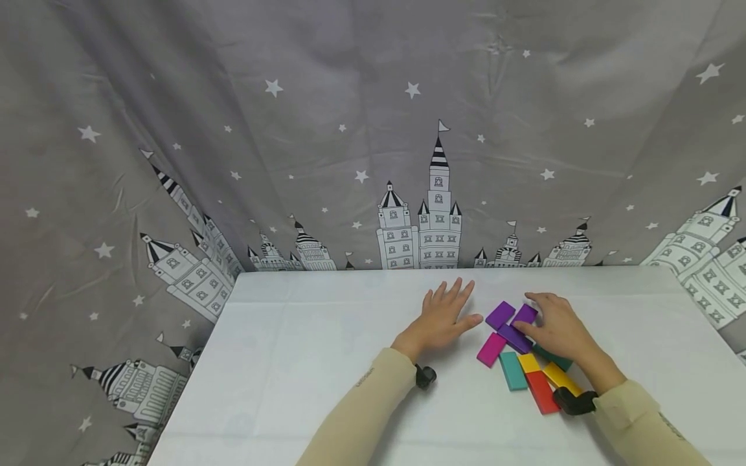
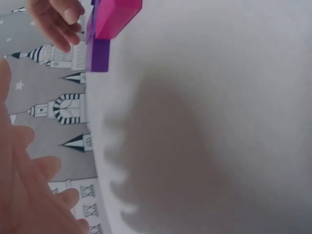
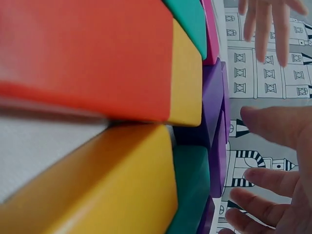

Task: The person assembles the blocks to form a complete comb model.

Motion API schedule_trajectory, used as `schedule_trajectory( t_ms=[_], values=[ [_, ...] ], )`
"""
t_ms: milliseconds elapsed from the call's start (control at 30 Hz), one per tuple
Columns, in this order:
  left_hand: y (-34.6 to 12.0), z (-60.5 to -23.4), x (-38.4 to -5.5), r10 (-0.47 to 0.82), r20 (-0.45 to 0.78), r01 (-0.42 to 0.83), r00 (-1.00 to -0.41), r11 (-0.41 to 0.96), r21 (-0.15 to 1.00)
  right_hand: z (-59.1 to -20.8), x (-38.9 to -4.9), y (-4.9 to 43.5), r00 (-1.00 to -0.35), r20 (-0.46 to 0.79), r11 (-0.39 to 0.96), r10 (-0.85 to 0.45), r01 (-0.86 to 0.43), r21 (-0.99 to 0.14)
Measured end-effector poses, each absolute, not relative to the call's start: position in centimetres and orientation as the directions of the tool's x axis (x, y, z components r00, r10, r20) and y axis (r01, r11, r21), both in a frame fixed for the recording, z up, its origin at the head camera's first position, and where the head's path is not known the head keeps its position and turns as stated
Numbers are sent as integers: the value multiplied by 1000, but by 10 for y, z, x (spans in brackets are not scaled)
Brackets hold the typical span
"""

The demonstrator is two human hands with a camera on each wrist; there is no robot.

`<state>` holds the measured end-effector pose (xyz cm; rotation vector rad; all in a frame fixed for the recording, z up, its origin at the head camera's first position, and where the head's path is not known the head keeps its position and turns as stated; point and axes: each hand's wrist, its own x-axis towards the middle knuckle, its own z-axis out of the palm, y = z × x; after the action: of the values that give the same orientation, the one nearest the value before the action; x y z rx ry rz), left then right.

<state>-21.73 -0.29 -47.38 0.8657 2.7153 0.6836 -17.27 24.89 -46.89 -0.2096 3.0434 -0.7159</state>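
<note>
Red block (image 3: 87, 53), purple block (image 1: 525, 313) beneath right grip (image 1: 561, 327); left grip (image 1: 438, 323) apart

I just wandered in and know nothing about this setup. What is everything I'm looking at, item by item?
Grey fabric curtain: one, grey with printed stars and castles, behind the table
White flat table: one, white, under the blocks
Purple rectangular blocks: at least three, purple, far end of the group
Magenta rectangular block: one, magenta, group's left side
Teal rectangular block: one, teal, left of the red one
Yellow rectangular blocks: two, yellow, at red's far end and right side
Dark green rectangular block: one, dark green, partly hidden
Red rectangular block: one, red, nearest
Black wrist cameras: two, black, one per wrist
Beige sleeves: two, beige, forearms
Left hand: one, bare, left of the blocks
Right hand: one, bare, group's far right
</note>
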Motion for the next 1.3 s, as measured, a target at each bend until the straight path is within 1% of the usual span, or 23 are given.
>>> schedule_trajectory(
  t_ms=[333, 633, 767, 900, 1133, 1233, 1300],
  values=[
    [19, -486, -217, 608, -91, 506, -789, 726, 467, -471, -173, 250, -993, 22, 900, -113, -111, -423],
    [29, -489, -210, 675, -61, 621, -736, 708, 338, -472, -173, 249, -996, -3, 905, -92, -83, -417],
    [31, -491, -209, 683, -55, 641, -728, 708, 298, -472, -174, 249, -996, -3, 902, -91, -81, -424],
    [32, -494, -209, 670, -41, 643, -741, 725, 247, -472, -174, 249, -996, -9, 901, -88, -76, -426],
    [31, -490, -204, 619, 5, 609, -786, 772, 182, -474, -173, 250, -996, -9, 898, -92, -80, -432],
    [29, -487, -205, 616, 25, 609, -788, 772, 181, -475, -173, 250, -995, -6, 896, -100, -87, -434],
    [27, -487, -208, 620, 30, 612, -784, 764, 202, -476, -173, 251, -995, -6, 896, -103, -90, -434]
  ],
)
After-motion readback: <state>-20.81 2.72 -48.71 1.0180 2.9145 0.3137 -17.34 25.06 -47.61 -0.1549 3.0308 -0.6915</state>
